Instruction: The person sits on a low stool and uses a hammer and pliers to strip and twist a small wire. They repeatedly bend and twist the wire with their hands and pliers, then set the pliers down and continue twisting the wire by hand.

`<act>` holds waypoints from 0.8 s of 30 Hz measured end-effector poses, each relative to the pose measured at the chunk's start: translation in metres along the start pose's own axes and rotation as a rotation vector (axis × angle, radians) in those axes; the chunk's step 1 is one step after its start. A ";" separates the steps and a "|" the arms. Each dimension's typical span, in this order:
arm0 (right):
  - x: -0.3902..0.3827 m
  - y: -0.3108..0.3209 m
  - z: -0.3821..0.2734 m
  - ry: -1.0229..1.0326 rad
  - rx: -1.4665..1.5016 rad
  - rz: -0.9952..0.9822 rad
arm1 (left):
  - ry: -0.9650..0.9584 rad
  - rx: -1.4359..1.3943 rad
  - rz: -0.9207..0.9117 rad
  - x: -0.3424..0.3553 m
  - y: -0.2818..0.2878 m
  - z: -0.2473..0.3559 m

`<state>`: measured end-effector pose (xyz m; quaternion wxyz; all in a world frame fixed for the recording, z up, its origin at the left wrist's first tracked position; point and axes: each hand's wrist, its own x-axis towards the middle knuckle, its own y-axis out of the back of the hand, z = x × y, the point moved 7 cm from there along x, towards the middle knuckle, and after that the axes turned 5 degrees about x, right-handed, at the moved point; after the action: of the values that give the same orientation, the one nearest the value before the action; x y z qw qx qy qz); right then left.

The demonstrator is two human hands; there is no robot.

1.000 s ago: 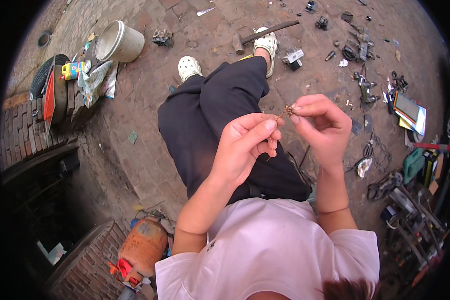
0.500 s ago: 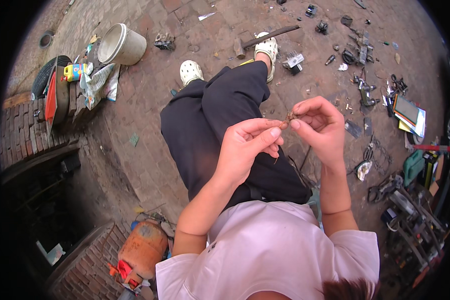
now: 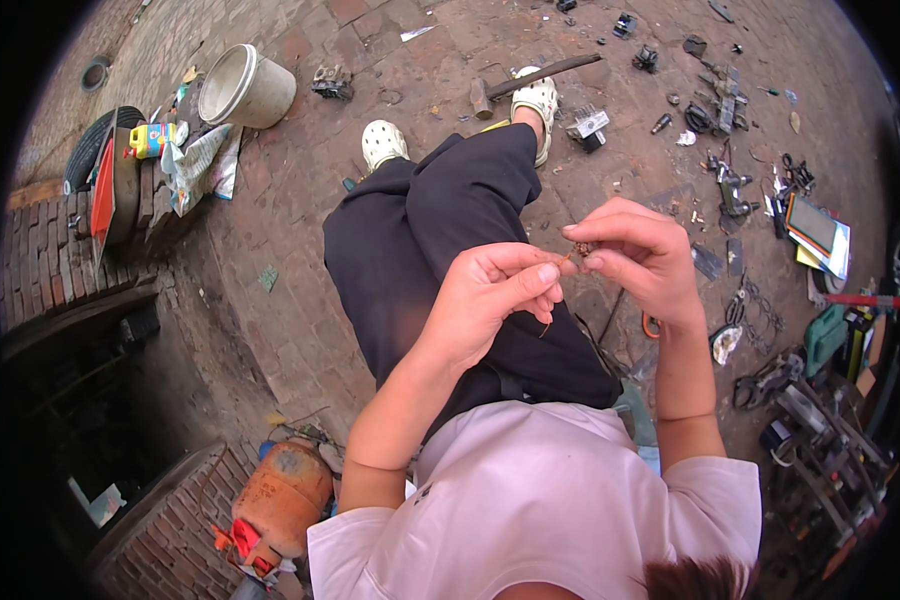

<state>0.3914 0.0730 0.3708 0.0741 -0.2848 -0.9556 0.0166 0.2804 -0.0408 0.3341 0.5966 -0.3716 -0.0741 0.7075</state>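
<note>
Above my lap, my left hand pinches a thin coppery wire between thumb and forefinger; one end of it dangles below the fingers. Close beside it, my right hand holds a small brown tangled clump between its thumb and fingertips. It looks like a bit of wound copper wire, but it is too small to be sure. The fingertips of both hands nearly meet there. The dark trousers lie behind the hands.
A hammer lies by my right shoe. Metal parts are scattered along the right, near scissors and a green case. A white bucket stands at far left, an orange gas cylinder at near left.
My right hand has shifted slightly and its fingers have straightened over the clump. An orange loop handle now shows beside my right wrist. The left hand has hardly moved.
</note>
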 end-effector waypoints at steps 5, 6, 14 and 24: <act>0.000 0.001 0.000 0.000 -0.028 -0.017 | 0.005 0.003 0.002 0.000 -0.001 0.000; 0.000 0.001 0.001 -0.001 -0.021 -0.014 | -0.016 0.039 0.021 0.000 -0.001 0.002; -0.006 0.002 0.013 -0.141 0.265 0.125 | -0.247 0.289 0.179 -0.003 -0.004 0.019; -0.018 -0.006 0.031 -0.383 0.559 0.221 | -0.967 1.244 0.289 -0.026 -0.035 0.058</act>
<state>0.3984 0.0586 0.3384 -0.0334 -0.3469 -0.8741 0.3384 0.2727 -0.0348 0.4058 0.4987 0.3710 0.1324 0.7721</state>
